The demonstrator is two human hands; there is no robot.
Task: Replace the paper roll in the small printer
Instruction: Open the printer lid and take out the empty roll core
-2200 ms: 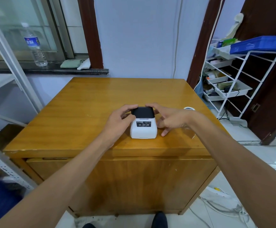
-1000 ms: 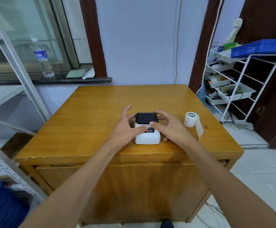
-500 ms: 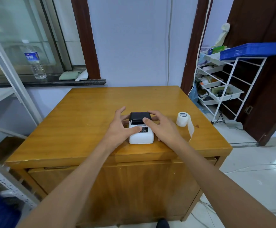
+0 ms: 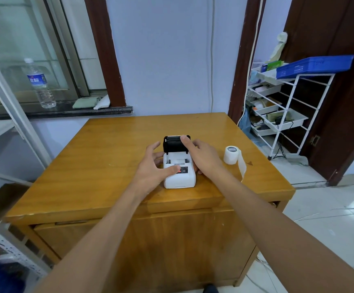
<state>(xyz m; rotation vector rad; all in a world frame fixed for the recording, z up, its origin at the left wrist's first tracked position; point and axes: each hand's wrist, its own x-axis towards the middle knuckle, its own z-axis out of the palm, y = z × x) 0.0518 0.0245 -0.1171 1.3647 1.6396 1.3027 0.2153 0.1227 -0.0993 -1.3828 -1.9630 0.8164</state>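
Printer [image 4: 179, 174] near front edge of wooden table [image 4: 108, 149], black lid [image 4: 174, 143] tilted up. Left hand [image 4: 154, 166] splayed, thumb on panel; right hand [image 4: 201, 154] loosely curled, forefinger on lid. Spare paper roll [image 4: 232, 155] beside. Risk: lid snapping shut, or printer sliding forward under thumb pressure.

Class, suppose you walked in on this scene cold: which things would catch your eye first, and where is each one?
First, the small white printer near the front edge of the wooden table, its black lid tipped up and open. The left hand presses its thumb on the front panel, while the right hand reaches a finger to the lid. To its right stands a white paper roll, its loose end trailing toward the table edge.
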